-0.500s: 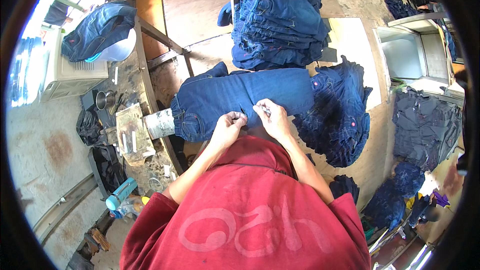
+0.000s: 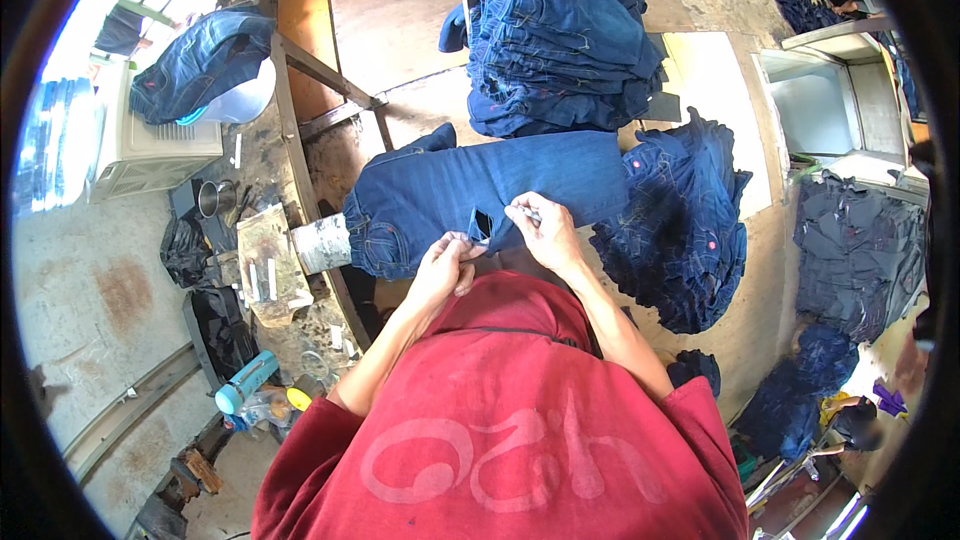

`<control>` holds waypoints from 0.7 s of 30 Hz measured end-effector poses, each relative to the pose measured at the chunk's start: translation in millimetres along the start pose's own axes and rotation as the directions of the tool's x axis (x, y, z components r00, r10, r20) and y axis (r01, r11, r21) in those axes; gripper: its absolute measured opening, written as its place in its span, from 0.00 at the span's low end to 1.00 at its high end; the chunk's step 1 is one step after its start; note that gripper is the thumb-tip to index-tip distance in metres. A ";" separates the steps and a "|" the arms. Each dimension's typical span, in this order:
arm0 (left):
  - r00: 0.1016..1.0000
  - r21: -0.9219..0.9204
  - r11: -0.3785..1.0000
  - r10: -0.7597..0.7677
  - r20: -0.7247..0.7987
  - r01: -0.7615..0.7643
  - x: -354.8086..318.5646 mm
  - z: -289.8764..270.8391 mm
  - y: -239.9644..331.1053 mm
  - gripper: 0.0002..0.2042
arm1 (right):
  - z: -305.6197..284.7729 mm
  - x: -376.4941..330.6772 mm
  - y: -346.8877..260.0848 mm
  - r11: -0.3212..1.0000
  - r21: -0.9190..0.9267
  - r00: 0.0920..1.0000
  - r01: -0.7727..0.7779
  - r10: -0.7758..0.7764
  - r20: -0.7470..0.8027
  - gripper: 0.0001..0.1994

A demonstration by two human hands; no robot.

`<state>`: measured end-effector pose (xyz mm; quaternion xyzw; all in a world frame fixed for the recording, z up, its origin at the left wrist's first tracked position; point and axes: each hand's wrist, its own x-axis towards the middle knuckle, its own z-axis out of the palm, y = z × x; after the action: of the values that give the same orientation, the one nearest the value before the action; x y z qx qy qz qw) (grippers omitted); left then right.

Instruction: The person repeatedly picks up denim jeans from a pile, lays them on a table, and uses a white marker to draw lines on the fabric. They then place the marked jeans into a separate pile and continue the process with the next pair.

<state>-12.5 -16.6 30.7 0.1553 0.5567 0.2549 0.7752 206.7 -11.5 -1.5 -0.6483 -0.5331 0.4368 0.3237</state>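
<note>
A pair of blue jeans is drawn over a pale, worn cylindrical post, its waistband end toward the left. In the cloth facing me a hole gapes, dark inside. My left hand pinches the denim at the hole's lower left edge and draws it toward me. Closed around a small pale stick-like piece, my right hand rests against the cloth just right of the hole. What that piece is, I cannot make out.
A tall stack of jeans stands beyond the post. More crumpled jeans lie right. On the left are a worn bench with a board, a metal cup and a turquoise bottle. Dark garments are heaped far right.
The narrow slit in the denim has opened into a wider hole. My left hand has moved slightly down and left with the edge; my right hand has stayed nearly in place.
</note>
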 end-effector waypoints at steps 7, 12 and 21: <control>0.996 0.428 0.899 0.080 0.045 -0.092 23.2 17.3 17.3 0.08 | 1.8 -1.3 0.8 0.999 0.009 0.999 0.045 -0.045 -0.028 0.11; 0.996 0.309 0.949 0.046 0.076 -0.067 12.1 3.9 13.3 0.08 | -1.4 -3.8 2.5 0.998 -0.029 0.998 0.057 -0.057 -0.021 0.11; 0.992 0.520 0.845 0.122 0.044 -0.127 18.7 26.4 21.4 0.08 | -5.9 -7.4 -7.8 0.997 -0.076 1.000 0.018 -0.016 0.022 0.09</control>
<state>12.3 12.7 36.1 0.3965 0.5902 0.1433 0.6884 208.5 -16.7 9.4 -0.6509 -0.5583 0.4203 0.2966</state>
